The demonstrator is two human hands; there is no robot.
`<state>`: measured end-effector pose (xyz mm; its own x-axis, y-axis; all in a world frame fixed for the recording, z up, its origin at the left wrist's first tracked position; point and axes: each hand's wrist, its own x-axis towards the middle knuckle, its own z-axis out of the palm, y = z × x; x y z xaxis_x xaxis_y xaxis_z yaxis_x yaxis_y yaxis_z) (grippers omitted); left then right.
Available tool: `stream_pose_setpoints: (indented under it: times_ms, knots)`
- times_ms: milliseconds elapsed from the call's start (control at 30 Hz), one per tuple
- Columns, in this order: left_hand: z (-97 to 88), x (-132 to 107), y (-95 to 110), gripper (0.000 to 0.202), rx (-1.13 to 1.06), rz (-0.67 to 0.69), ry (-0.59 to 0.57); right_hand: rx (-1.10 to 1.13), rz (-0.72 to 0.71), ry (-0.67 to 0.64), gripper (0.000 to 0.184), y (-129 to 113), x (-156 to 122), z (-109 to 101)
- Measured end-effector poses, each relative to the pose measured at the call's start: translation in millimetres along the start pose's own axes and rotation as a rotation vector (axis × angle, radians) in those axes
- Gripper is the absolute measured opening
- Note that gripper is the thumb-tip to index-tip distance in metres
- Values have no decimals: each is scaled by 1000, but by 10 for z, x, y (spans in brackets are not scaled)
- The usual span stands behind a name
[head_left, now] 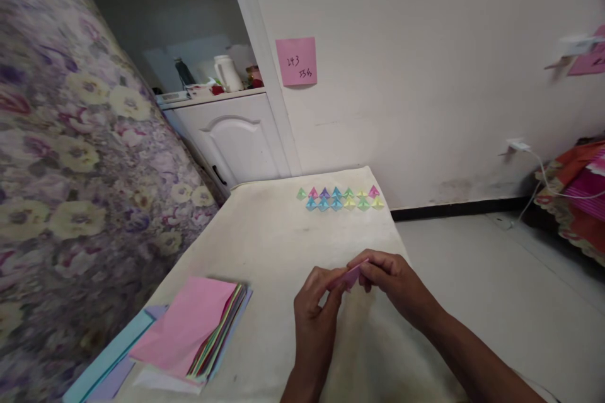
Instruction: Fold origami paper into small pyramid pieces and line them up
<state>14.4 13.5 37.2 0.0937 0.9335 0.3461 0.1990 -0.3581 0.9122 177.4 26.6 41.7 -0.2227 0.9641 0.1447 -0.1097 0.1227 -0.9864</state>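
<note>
A small folded piece of pink paper (pixel 350 276) is held just above the table between both hands. My left hand (pixel 317 302) pinches its left end between thumb and fingers. The other end is gripped by my right hand (pixel 385 272), with thumb and index finger closed on it. My fingers cover part of the paper, so its full folded shape is hidden. Toward the far edge of the table stand several small folded paper pieces (pixel 336 203) in two rows, coloured blue, green, yellow, pink and purple.
A stack of coloured paper sheets (pixel 189 321), pink on top, lies at the table's near left, with light blue strips (pixel 111 356) beside it. The table (pixel 269 245) has a cream cover. A floral curtain (pixel 94 189) hangs along the left; a white wall (pixel 401 75) rises behind.
</note>
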Motion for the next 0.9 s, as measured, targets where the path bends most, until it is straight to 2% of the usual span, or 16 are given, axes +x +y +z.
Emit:
stream_pose_setpoints:
  times_ms: [167, 267, 400, 600, 767, 900]
  knots:
    - [34, 6, -81, 27, -122, -237, 97, 38, 18, 17, 25, 44, 8, -5]
    - [59, 12, -83, 21, -189, -335, 98, 82, 39, 39, 25, 79, 19, 10]
    - [71, 18, -89, 17, -247, -388, 104, 100, 102, 79, 20, 137, 33, 53]
    - [51, 25, -177, 19, -291, -412, 83, 53, 198, 27, 18, 204, 18, 130]
    - [66, 20, -231, 24, -340, -433, 103, 48, 204, 42, 22, 264, 20, 164]
    - [105, 14, -289, 37, -512, -475, 151, 116, 177, 47, 21, 321, 42, 170]
